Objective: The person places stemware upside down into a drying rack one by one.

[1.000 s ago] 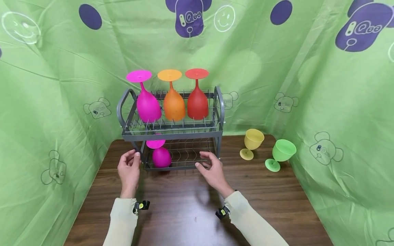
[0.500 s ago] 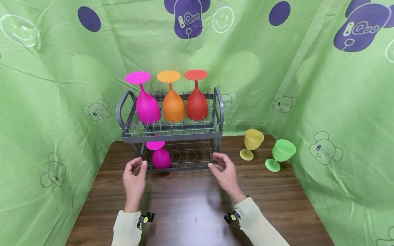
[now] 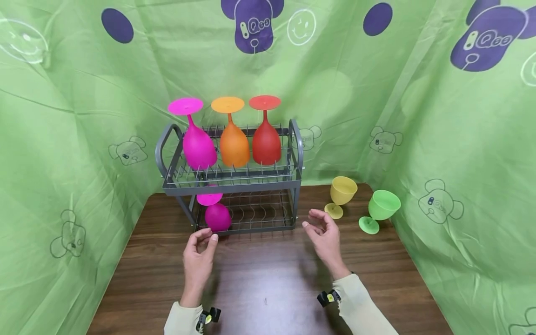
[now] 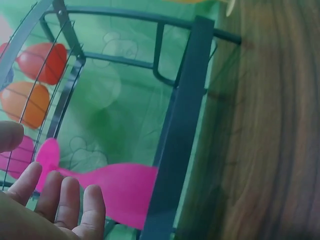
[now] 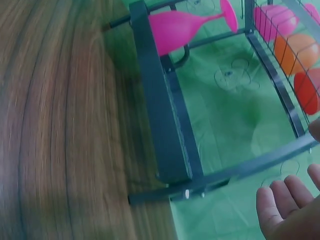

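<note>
Yellow matte plastic-looking goblet (image 3: 344,190): stands upright on the dark brown wood-grain table (image 3: 268,279), to the right of the dark grey two-tier metal rack (image 3: 234,187) and apart from it. Its long axis is vertical, foot down, bowl mouth up. Light green plastic-looking goblet (image 3: 383,205): upright, farther right.

Nearer hand: right hand (image 3: 326,239). The yellow goblet lies beyond this hand and to the right of its fingertips. The fingers are loosely bent, with a moderate gap between thumb and index finger, and hold nothing. This gap faces the rack. Judgement: a grasp of the yellow goblet would depend on turning the gap rightward, toward the vertical axis.

Left hand (image 3: 198,260): well apart from the yellow goblet; fingers loosely bent, thumb separate, holding nothing. Nearest item: magenta plastic-looking goblet (image 3: 218,217), inverted, low in the rack. Fingertip contact with the lower front rail (image 3: 259,230) cannot be told.
</note>
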`<state>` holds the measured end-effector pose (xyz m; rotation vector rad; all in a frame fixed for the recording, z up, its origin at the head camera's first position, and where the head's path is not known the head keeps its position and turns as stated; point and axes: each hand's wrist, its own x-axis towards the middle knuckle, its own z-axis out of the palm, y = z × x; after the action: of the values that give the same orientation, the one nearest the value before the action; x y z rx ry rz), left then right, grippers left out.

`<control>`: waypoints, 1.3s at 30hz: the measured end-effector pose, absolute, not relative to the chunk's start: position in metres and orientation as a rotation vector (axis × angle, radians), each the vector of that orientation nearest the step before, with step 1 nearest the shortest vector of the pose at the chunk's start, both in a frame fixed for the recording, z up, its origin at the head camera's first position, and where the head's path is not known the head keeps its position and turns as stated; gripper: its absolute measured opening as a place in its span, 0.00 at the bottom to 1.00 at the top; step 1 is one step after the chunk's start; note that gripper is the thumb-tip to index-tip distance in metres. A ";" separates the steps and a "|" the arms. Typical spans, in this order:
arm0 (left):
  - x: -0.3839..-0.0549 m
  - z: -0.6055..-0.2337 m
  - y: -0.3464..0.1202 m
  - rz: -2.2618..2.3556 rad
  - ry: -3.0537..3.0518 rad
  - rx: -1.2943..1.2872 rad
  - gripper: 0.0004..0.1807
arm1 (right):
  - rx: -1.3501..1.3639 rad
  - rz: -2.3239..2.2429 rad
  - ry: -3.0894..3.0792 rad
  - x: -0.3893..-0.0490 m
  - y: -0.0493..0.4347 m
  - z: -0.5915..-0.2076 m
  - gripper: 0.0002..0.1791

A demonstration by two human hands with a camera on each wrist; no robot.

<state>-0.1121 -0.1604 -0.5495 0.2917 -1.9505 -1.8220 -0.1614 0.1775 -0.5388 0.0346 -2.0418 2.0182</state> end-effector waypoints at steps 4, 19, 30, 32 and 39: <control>-0.104 -0.551 -0.150 -1.846 -1.998 0.302 0.16 | -0.016 1.977 -2.032 -0.169 0.191 -0.543 0.26; -0.082 -0.557 -0.115 -1.964 -2.077 0.245 0.14 | -0.296 1.798 -2.013 -0.207 0.234 -0.555 0.32; -0.068 -0.568 -0.090 -2.065 -2.094 0.179 0.14 | -0.467 1.739 -1.925 -0.234 0.277 -0.585 0.39; -0.066 -0.568 -0.087 -2.081 -2.100 0.168 0.14 | -0.483 1.717 -1.930 -0.241 0.283 -0.589 0.41; -0.065 -0.568 -0.085 -2.085 -2.112 0.140 0.12 | -0.452 1.675 -1.937 -0.269 0.290 -0.601 0.46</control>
<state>-0.0652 -0.0846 -0.5684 0.1401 -2.1117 -2.0848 -0.2690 0.2904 -0.6009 -0.4519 -1.9366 1.6753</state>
